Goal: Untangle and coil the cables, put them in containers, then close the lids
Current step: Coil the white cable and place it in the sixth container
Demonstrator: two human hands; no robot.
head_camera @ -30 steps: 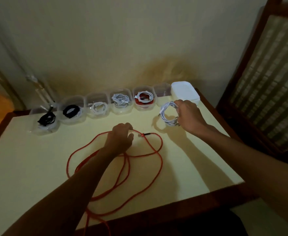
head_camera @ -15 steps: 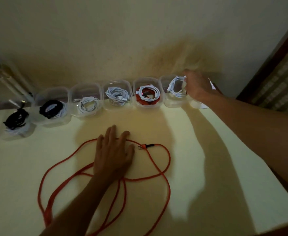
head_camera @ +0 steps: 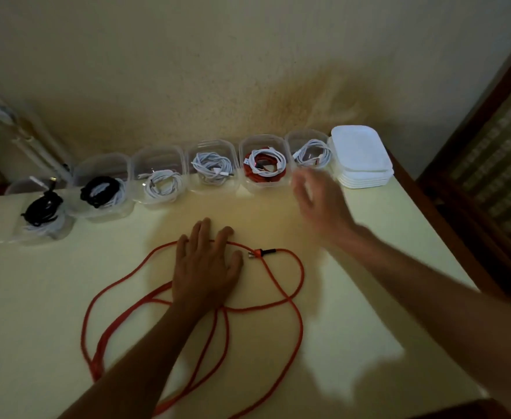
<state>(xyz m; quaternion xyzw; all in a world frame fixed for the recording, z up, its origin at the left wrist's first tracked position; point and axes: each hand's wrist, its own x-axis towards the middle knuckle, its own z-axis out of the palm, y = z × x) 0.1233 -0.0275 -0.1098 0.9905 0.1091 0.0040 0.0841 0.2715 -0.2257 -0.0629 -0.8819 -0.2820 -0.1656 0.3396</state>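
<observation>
A long red cable (head_camera: pixel 301 316) lies in loose loops on the pale yellow table (head_camera: pixel 384 267), its plug end (head_camera: pixel 262 253) near the middle. My left hand (head_camera: pixel 204 266) rests flat on it, fingers spread. My right hand (head_camera: pixel 320 201) hovers open and blurred just in front of the rightmost clear container (head_camera: pixel 307 140), which holds a coiled white cable (head_camera: pixel 314 154). Several more open clear containers (head_camera: pixel 157 160) line the wall, each with coiled white, black or red cables.
A stack of white lids (head_camera: pixel 361 157) sits at the back right corner of the table. The wall runs close behind the containers. A dark wooden chair (head_camera: pixel 496 164) stands to the right of the table edge.
My right hand carried the white coil from the table to the rightmost container, let it go there, and has pulled back toward me. My left hand flattened on the red cable.
</observation>
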